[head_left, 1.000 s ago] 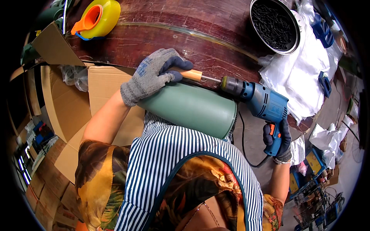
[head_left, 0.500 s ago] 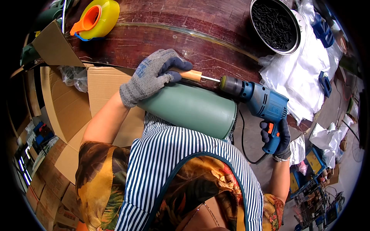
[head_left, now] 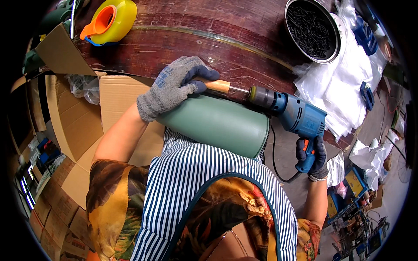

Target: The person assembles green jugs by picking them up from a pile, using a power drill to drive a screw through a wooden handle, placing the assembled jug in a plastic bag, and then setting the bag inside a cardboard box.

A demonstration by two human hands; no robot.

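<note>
The green cylinder [head_left: 215,124] lies on its side against the near edge of the dark wooden bench [head_left: 183,39], pressed between that edge and the person's striped apron. It looks like a smooth, rigid, hollow shell, probably light for its bulk and inclined to roll, so it is best pinned from above near the end being worked rather than clasped around its slick wall.

At the cylinder's upper left end sits a small wooden peg [head_left: 217,85], and the left hand [head_left: 174,87], in a grey knit glove, lies over that end. Its grip is curled shut around the peg, fingers wrapped over and thumb beneath, the wrist bent down and the bare forearm running back toward the body.

Just right of the peg, a thin bit runs into the chuck of the blue electric drill [head_left: 291,113], which lies level above the cylinder's right end. The drill looks heavy and stiff. The right hand [head_left: 311,154], in a dark glove, has its grip closed on the pistol handle below the drill's body, arm coming up from below; whether a finger presses the orange trigger I cannot tell.
</note>
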